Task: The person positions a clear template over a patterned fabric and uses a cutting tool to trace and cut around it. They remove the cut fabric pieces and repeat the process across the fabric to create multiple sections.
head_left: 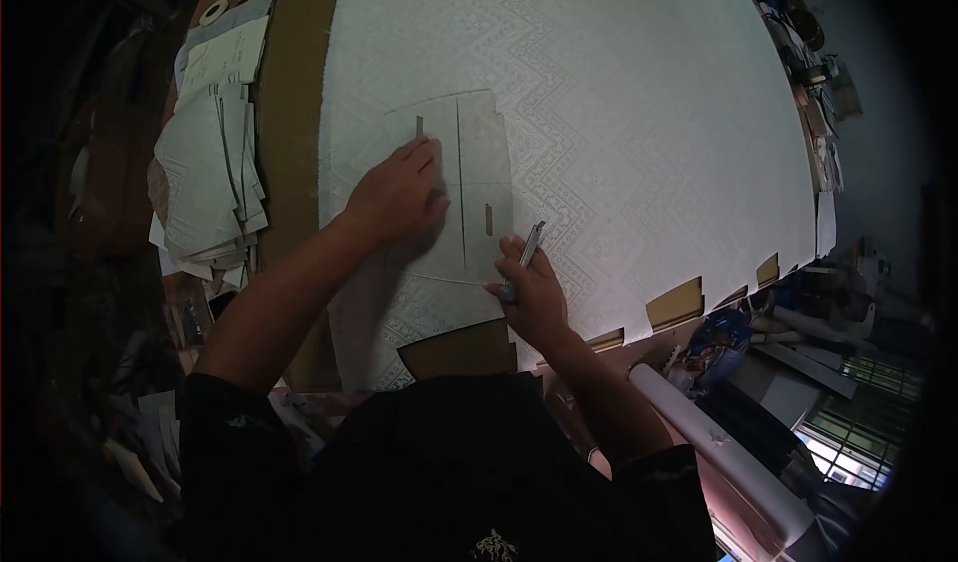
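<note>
Pale paper pattern pieces (477,153) lie side by side on white patterned lace fabric (599,178), with a dark line between them and small slots cut in them. My left hand (399,195) rests on the left piece, fingers stretched out and pressing down near its slot. By the lower right corner of the pattern, my right hand (534,297) is closed around a slim silver utility knife (531,246). The knife's upper end points up and away from me, off the fabric. Part of the left piece is hidden under my left hand and its shadow.
Stacked paper patterns (195,178) and a tape roll (214,12) lie at the left beyond a brown board strip (299,113). Cut-outs along the fabric's near edge expose brown board (464,350). A white roll (723,447) leans at the lower right.
</note>
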`<act>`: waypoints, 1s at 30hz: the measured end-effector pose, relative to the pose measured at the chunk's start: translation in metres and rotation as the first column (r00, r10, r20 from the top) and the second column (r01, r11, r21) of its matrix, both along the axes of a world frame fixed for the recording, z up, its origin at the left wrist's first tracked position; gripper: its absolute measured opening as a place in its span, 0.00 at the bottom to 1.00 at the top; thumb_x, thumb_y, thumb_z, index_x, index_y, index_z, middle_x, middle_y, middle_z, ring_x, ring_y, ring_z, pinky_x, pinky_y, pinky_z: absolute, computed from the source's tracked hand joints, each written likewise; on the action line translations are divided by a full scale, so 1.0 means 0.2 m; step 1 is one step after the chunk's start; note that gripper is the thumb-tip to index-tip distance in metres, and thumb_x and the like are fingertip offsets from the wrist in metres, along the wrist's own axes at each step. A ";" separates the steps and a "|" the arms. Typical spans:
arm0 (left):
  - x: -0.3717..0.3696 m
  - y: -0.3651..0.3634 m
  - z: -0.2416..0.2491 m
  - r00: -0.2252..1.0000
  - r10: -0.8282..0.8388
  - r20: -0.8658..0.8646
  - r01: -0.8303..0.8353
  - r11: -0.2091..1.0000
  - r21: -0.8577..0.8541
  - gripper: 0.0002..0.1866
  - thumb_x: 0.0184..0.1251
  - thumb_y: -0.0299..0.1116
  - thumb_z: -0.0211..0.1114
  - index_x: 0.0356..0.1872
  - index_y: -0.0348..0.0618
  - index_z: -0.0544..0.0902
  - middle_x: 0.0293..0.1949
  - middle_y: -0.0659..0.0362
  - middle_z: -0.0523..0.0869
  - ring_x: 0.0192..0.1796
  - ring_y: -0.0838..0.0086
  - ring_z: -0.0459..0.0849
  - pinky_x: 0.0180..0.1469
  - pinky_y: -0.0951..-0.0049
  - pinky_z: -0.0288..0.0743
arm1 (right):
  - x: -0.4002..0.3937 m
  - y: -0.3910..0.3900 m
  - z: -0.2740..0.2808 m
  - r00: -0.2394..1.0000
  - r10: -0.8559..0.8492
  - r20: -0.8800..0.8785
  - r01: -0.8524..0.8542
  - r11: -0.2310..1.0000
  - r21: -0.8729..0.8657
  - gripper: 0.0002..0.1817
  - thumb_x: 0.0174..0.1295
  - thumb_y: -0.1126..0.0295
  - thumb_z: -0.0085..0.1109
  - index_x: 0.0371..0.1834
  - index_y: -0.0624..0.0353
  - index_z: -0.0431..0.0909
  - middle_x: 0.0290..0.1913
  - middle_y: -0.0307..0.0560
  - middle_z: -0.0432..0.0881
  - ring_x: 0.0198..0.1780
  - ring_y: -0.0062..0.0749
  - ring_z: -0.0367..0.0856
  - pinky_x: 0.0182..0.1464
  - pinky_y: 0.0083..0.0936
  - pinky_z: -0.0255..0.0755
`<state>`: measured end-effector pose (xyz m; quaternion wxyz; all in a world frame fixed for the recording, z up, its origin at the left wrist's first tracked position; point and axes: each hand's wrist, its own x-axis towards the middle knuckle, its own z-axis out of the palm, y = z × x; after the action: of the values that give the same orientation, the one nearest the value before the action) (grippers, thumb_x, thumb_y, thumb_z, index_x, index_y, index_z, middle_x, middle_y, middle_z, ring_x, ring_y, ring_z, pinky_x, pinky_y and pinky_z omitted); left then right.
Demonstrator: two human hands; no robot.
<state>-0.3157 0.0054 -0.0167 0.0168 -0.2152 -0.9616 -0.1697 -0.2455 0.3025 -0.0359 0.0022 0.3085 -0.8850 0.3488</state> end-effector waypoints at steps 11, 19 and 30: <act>-0.06 0.24 0.29 0.910 0.079 0.407 -0.002 0.983 -0.186 0.71 0.32 0.59 0.91 0.81 0.40 0.63 0.78 0.29 0.60 0.82 0.30 0.56 0.79 0.44 0.67 | -0.01 0.01 -0.01 1.000 0.018 0.005 -0.018 1.000 -0.008 0.24 0.60 0.67 0.78 0.57 0.55 0.77 0.71 0.54 0.81 0.74 0.58 0.75 0.77 0.54 0.68; -0.10 0.28 0.28 0.927 0.071 0.367 0.049 0.950 -0.309 0.72 0.30 0.60 0.91 0.80 0.38 0.64 0.83 0.32 0.52 0.84 0.30 0.53 0.78 0.42 0.68 | -0.01 0.01 0.00 1.000 0.025 -0.001 -0.025 0.999 -0.028 0.21 0.62 0.67 0.75 0.55 0.56 0.79 0.70 0.56 0.81 0.74 0.58 0.75 0.77 0.54 0.67; -0.11 0.27 0.28 0.920 0.039 0.390 0.120 0.919 -0.375 0.73 0.29 0.59 0.91 0.81 0.39 0.63 0.84 0.34 0.53 0.84 0.31 0.55 0.78 0.46 0.70 | 0.00 0.00 -0.02 0.999 0.036 -0.036 -0.037 0.999 -0.029 0.19 0.65 0.68 0.73 0.55 0.58 0.79 0.70 0.61 0.80 0.74 0.61 0.75 0.77 0.54 0.68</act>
<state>-0.3375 0.0596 0.0394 -0.2216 -0.1966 -0.9550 -0.0134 -0.2465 0.3027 -0.0400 0.0160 0.3307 -0.8738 0.3562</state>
